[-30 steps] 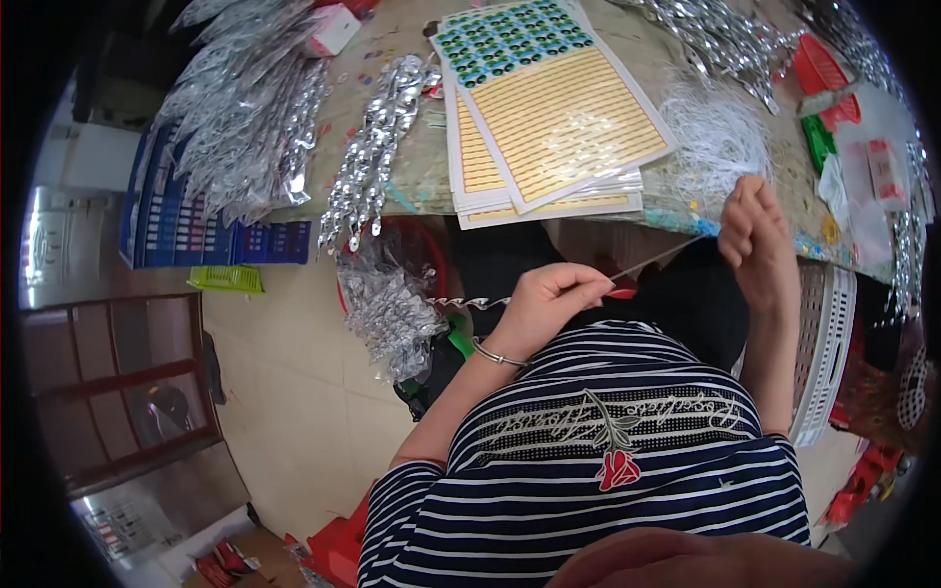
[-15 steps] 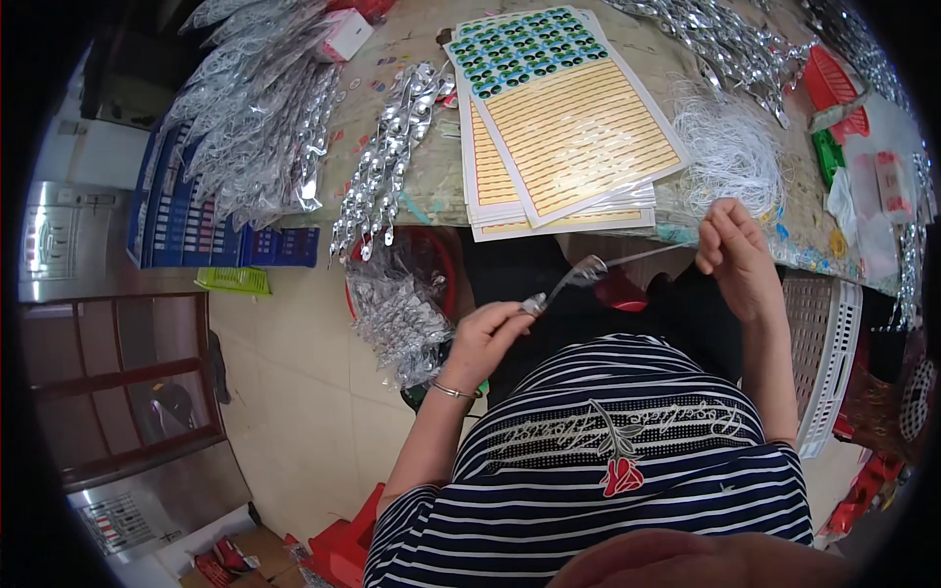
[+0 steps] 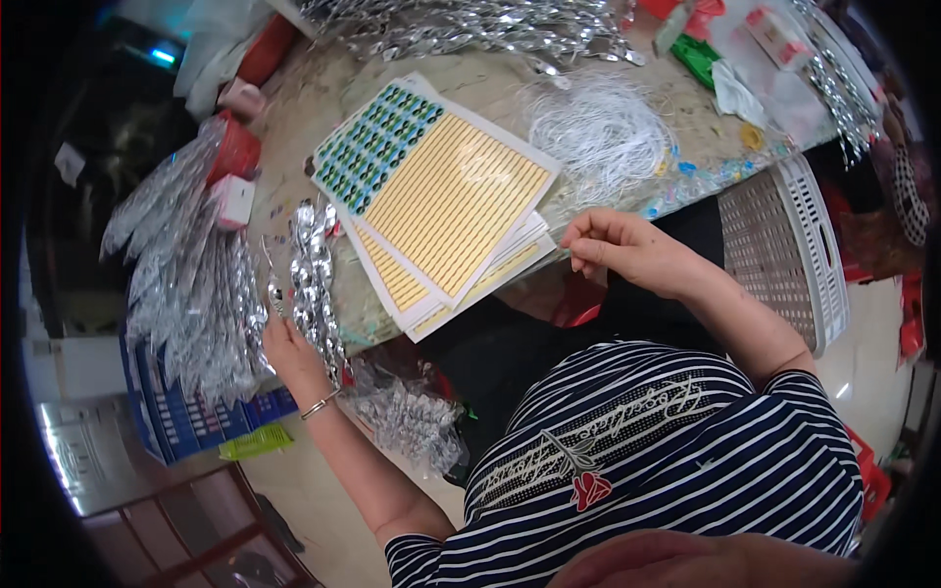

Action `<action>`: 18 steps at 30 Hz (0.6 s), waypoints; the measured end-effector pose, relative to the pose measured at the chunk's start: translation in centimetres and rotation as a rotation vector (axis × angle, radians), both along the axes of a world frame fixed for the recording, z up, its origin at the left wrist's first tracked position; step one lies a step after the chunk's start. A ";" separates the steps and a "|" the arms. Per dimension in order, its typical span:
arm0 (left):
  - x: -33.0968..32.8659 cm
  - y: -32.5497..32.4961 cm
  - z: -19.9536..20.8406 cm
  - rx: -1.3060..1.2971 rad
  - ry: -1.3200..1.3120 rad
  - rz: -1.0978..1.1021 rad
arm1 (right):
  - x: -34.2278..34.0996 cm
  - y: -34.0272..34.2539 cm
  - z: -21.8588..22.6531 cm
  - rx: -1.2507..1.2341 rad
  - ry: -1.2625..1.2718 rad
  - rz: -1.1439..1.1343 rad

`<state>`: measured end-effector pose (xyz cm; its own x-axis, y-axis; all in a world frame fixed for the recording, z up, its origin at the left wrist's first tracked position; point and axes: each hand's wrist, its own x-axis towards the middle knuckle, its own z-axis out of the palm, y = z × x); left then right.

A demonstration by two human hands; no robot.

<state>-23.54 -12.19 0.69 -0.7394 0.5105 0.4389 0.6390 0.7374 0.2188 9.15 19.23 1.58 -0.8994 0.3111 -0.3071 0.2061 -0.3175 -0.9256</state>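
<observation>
My left hand reaches to the left edge of the table, closed on a twisted silver foil strip whose upper end stands above the fingers. Right beside it hang several silver foil strands, and a large bunch of plastic-wrapped silver strands lies to its left. My right hand is held near the table's front edge, thumb and fingers curled close together; whatever may be in them is too small to make out. Just left of it lie stacked sticker sheets, yellow-striped with blue-green patterned patches.
White string is heaped behind my right hand. More silver strands lie along the back. A blue basket stands at the left below the table edge, a grey-white crate at the right. Wrapped silver pieces sit below the table.
My left hand has carried the silver strip up and left to the bunched strands. The thread stretched between my hands no longer shows. The view has turned, and my right hand is nearer the sheets.
</observation>
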 end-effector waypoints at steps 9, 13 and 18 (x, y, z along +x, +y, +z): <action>-3.0 1.4 -2.4 -0.185 0.031 0.001 | -4.1 10.2 -1.7 0.962 -0.007 -0.155; -2.5 1.7 -2.6 -0.146 0.228 0.005 | -8.8 14.9 -4.8 1.589 -0.061 -0.295; 0.6 2.7 -1.7 -0.062 0.264 0.060 | -11.7 17.2 -6.2 1.637 -0.178 -0.392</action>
<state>-22.90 -9.51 -1.02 -0.6336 0.5009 0.5896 0.6225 0.7826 0.0041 -2.58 36.40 -4.66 -0.6890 0.5616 0.4582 0.4834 0.8271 -0.2868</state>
